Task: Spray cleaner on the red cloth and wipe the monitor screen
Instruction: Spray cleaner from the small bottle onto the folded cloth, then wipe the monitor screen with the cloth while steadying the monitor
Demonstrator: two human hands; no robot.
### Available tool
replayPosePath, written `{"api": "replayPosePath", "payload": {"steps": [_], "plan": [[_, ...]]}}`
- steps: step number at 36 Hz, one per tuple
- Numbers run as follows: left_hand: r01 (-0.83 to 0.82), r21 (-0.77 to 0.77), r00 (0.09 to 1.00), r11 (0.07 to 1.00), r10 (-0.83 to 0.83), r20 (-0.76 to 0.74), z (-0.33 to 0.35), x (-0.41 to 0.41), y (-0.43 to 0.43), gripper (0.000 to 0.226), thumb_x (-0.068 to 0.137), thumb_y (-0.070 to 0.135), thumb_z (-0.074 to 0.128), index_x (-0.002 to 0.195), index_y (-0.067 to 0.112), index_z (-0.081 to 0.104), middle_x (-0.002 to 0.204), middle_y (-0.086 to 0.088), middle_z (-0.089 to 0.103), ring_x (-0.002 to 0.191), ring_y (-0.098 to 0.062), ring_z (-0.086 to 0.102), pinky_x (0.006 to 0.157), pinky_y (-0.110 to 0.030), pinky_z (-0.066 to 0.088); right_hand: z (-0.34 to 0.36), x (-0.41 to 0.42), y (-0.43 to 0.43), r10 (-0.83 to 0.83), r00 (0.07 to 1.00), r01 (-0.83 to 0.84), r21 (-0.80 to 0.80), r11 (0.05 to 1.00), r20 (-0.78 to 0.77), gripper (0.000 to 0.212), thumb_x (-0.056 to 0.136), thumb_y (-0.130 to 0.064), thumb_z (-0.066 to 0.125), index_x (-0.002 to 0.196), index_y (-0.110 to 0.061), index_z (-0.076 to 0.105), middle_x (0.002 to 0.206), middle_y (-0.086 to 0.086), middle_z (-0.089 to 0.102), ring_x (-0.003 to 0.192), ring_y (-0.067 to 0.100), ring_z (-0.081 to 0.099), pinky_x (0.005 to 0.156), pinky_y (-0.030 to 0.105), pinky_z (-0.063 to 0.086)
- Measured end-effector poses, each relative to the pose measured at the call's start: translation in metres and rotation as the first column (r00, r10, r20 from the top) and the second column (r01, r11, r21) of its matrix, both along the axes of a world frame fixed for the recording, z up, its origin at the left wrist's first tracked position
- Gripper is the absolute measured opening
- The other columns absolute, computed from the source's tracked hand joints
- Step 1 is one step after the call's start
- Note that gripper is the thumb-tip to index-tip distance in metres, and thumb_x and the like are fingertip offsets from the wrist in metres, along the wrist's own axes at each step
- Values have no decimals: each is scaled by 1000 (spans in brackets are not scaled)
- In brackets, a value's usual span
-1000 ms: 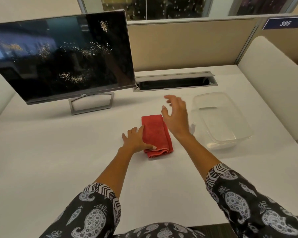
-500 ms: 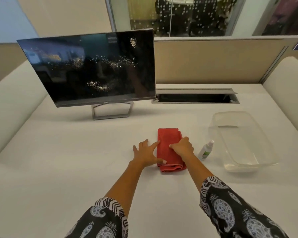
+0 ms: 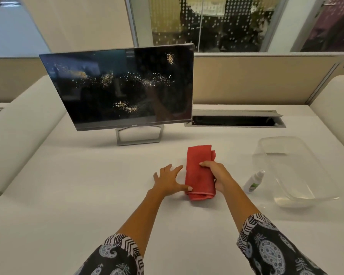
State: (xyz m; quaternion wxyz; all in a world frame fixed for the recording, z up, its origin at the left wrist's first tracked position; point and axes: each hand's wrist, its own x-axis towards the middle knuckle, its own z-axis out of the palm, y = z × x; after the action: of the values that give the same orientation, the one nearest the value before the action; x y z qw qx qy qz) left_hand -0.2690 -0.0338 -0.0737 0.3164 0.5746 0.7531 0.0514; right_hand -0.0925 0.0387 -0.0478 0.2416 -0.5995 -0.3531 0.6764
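A folded red cloth lies on the white desk in front of me. My right hand grips its right edge, fingers curled over the top and thumb at the side. My left hand lies flat on the desk at the cloth's left edge, fingers spread, thumb touching the cloth. A small white spray bottle with a green label lies tilted to the right of the cloth. The dark monitor stands at the back left, its screen speckled with bright spots.
A clear plastic tub sits at the right, past the bottle. A grey cable slot is set in the desk behind the cloth. Beige partitions and padded side panels bound the desk.
My right hand came down from above the cloth and took hold of its right edge. My left hand stayed flat beside the cloth. The view tilted up, and the spray bottle came into sight.
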Motion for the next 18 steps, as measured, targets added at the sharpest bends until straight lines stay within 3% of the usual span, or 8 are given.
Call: {"api": "replayPosePath", "payload": {"steps": [3,6,8,10,12,15,18], "plan": [[-109,-3,961,994,106,256,8,-14,3,102,68,71,70,151,30,27,158,-2,30,143,-28,31,115,-55,25,4,-9,-2,12,998,-11,16,1000,-54,28,82,-22,73,108,-14,68,104,9,74,100,29,68,94,47,54],[-205,-34,779,978,184,600,19,-32,1,97,73,63,73,149,18,34,145,-5,50,127,-22,52,106,-41,42,10,-25,-7,18,992,-16,17,1000,-125,31,82,-21,73,111,-11,68,101,10,76,96,30,72,87,45,58],[-218,-28,731,975,183,657,31,-49,-1,82,77,60,71,143,18,45,134,-2,60,108,-8,62,88,-23,49,17,-42,-12,23,985,-19,23,1000,-169,31,83,-21,73,112,-11,68,99,9,77,93,28,73,80,40,59],[-191,-22,710,981,153,687,41,-68,-1,58,81,56,68,128,24,57,120,7,66,93,3,63,73,-13,48,22,-61,-17,33,980,-26,37,999,-198,32,84,-21,72,114,-11,67,101,9,76,95,28,73,81,40,59],[-174,-32,685,984,144,714,49,-86,-1,46,84,52,67,120,24,62,111,11,68,97,-2,65,79,-22,50,27,-81,-21,46,977,-33,62,998,-208,35,85,-23,73,117,-11,66,104,9,76,97,29,72,83,41,59],[-204,-49,619,978,168,768,58,-115,0,44,88,40,68,125,17,61,116,0,70,109,-20,65,98,-41,49,35,-110,-25,43,968,-18,103,994,-248,35,86,-24,71,119,-13,65,107,8,75,97,26,73,82,40,59],[-224,-47,563,973,169,809,65,-141,0,39,90,32,67,126,17,61,116,-2,70,108,-22,66,98,-44,51,38,-137,-29,41,966,-5,142,990,-256,40,85,-32,73,122,-18,63,112,6,74,102,27,71,89,44,58]]}}
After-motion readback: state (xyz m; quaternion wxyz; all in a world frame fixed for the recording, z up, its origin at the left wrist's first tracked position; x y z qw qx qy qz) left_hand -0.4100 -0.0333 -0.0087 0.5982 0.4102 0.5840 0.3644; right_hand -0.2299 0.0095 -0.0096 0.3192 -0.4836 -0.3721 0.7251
